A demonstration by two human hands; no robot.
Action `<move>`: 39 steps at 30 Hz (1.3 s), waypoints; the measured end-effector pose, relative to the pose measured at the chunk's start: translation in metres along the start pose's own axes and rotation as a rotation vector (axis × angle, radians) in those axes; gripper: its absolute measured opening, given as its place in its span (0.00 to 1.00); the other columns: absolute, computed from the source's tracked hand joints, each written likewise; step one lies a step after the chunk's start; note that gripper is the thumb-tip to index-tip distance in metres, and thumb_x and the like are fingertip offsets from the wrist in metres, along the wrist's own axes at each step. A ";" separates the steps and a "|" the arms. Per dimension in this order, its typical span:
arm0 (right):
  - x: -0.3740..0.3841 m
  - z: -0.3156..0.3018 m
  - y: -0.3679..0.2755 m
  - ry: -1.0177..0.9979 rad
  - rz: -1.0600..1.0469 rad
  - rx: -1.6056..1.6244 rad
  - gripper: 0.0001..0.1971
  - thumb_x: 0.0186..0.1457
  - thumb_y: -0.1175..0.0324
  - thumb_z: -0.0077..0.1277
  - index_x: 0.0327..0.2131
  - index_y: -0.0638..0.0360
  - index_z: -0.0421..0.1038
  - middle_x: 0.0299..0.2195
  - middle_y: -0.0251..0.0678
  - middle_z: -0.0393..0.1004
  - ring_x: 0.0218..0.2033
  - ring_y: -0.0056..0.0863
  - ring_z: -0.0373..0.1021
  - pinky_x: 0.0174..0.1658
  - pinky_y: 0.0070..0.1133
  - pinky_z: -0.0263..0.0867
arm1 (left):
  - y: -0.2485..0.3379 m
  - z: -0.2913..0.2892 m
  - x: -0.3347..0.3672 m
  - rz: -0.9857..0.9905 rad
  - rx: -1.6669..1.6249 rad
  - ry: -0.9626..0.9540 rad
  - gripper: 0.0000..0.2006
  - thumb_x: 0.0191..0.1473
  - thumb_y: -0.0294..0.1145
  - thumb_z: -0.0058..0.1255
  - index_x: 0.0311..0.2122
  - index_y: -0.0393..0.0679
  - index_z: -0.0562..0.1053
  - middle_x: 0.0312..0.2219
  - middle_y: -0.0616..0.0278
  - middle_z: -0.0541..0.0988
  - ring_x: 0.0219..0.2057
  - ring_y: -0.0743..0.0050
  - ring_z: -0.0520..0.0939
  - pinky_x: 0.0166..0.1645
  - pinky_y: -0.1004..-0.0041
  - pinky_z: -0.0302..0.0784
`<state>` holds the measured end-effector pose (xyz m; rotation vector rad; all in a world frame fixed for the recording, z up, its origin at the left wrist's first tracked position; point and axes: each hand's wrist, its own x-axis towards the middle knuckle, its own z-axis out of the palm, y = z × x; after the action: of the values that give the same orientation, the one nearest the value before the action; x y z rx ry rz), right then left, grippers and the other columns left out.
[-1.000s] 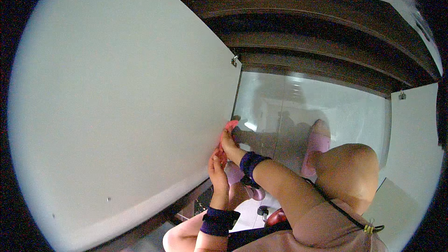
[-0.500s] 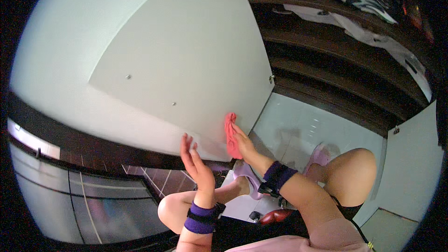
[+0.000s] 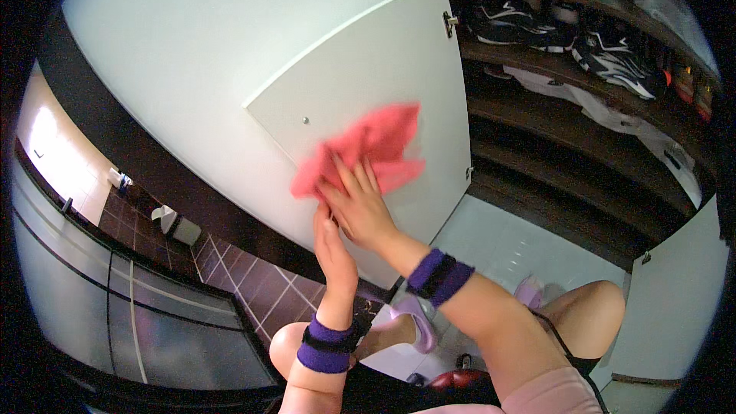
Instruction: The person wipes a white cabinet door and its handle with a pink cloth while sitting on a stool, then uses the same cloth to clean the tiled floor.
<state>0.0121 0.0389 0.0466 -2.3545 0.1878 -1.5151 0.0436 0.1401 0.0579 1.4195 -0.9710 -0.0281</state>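
Observation:
A pink cloth (image 3: 376, 146), blurred by motion, lies spread and creased against the white cabinet door (image 3: 414, 54). My right hand (image 3: 359, 211) holds it there, with its fingers outstretched and some of them sunk in the folds. Just below the cloth's lower left corner is my left hand (image 3: 334, 257), its fingers extended upward and close together, with nothing seen in it. Whether its fingertips touch the cloth or the door, I cannot tell. Both wrists wear purple bands with black straps.
Dark curved shelves (image 3: 537, 123) at the right hold black-and-white shoes (image 3: 613, 61) and other items. Another white door (image 3: 675, 284) stands at the lower right. My bent knees and lilac slippers (image 3: 418, 326) are below, over pale floor tiles (image 3: 498, 238). A dark panel edge (image 3: 184, 199) runs along the left.
My right hand has moved up and left across the door, and the bunched cloth has spread out. My left hand has come closer to the right hand. The view has shifted, showing more shelves.

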 end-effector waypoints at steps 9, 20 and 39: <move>-0.051 -0.009 0.010 -0.123 0.156 0.076 0.17 0.53 0.64 0.44 0.46 0.55 0.65 0.60 0.47 0.45 0.58 0.58 0.41 0.58 0.44 0.41 | -0.013 0.015 -0.003 0.077 0.116 -0.029 0.26 0.59 0.42 0.28 0.55 0.32 0.57 0.53 0.47 0.60 0.55 0.56 0.61 0.57 0.65 0.55; 0.077 -0.033 -0.007 0.172 -0.213 -0.077 0.17 0.46 0.59 0.48 0.42 0.48 0.70 0.58 0.45 0.48 0.56 0.58 0.45 0.56 0.52 0.36 | -0.021 0.020 -0.015 0.143 0.145 0.003 0.24 0.58 0.39 0.31 0.53 0.30 0.59 0.52 0.43 0.61 0.54 0.49 0.61 0.57 0.63 0.54; 0.174 -0.099 0.127 0.442 -0.041 -0.067 0.17 0.56 0.66 0.36 0.49 0.58 0.56 0.53 0.47 0.52 0.56 0.48 0.47 0.58 0.37 0.42 | -0.011 0.027 -0.021 0.145 0.157 0.053 0.26 0.50 0.27 0.36 0.56 0.31 0.55 0.52 0.41 0.59 0.53 0.46 0.61 0.57 0.61 0.54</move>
<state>0.0049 -0.1505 0.1896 -2.0478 0.2986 -2.0611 0.0205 0.1280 0.0336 1.4813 -1.0479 0.1951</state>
